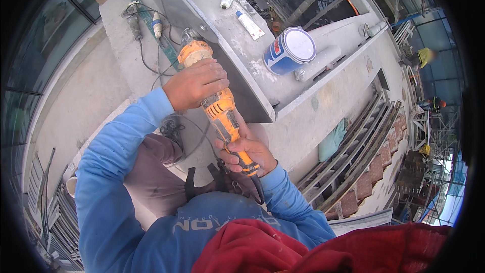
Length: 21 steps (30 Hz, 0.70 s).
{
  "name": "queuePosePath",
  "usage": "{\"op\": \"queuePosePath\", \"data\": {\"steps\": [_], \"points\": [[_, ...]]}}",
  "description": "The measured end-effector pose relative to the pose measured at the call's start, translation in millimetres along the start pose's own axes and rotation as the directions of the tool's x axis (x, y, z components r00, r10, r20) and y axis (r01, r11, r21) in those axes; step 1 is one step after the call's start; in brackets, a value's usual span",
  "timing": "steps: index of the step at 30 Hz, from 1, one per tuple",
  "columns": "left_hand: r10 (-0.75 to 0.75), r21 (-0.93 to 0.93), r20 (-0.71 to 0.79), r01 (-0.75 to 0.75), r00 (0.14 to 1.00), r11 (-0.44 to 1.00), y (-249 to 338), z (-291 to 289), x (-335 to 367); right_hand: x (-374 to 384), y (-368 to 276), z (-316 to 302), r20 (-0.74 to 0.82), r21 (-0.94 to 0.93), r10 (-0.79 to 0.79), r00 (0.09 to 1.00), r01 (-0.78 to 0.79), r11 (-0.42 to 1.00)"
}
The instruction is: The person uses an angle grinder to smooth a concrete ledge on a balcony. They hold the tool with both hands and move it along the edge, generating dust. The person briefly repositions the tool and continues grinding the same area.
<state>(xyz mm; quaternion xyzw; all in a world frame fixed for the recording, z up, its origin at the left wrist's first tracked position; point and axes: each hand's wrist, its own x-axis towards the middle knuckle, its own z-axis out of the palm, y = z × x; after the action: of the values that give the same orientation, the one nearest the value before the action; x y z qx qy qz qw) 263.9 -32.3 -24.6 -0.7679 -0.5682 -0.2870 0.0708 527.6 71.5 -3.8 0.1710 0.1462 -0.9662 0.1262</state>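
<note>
With both hands I hold a dusty yellow-orange angle grinder (220, 111). My left hand (198, 85) wraps over its body just behind the head. My right hand (251, 152) grips the rear handle, where a black cord comes out. At the far end, the metal grinder head (190, 35) is beside the inner face of an upright grey panel (235, 71), near a round fitting (203, 27). Whether it touches the panel or spins, I cannot tell.
Past the panel, a white-and-blue tub (275, 59), a tube (250, 25) and a smaller tube (228, 0) lie on a ledge. Cable connectors (157, 25) rest by a green strip (166, 48) at left. Stacked rails (348, 156) stand right; a person in a yellow top (427, 56) is beyond.
</note>
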Motion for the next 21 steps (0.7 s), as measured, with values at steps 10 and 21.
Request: {"op": "queuePosePath", "data": {"steps": [10,21], "points": [[-0.013,-0.025,0.010,0.014,1.000,1.000,10,-4,5,-10,1,5,-0.014,0.025,0.017,1.000,-0.017,1.000],[-0.023,0.004,0.005,0.023,1.000,1.000,-26,4,-1,25,-13,-14,0.081,0.038,-0.014,0.997,0.011,0.999]]}}
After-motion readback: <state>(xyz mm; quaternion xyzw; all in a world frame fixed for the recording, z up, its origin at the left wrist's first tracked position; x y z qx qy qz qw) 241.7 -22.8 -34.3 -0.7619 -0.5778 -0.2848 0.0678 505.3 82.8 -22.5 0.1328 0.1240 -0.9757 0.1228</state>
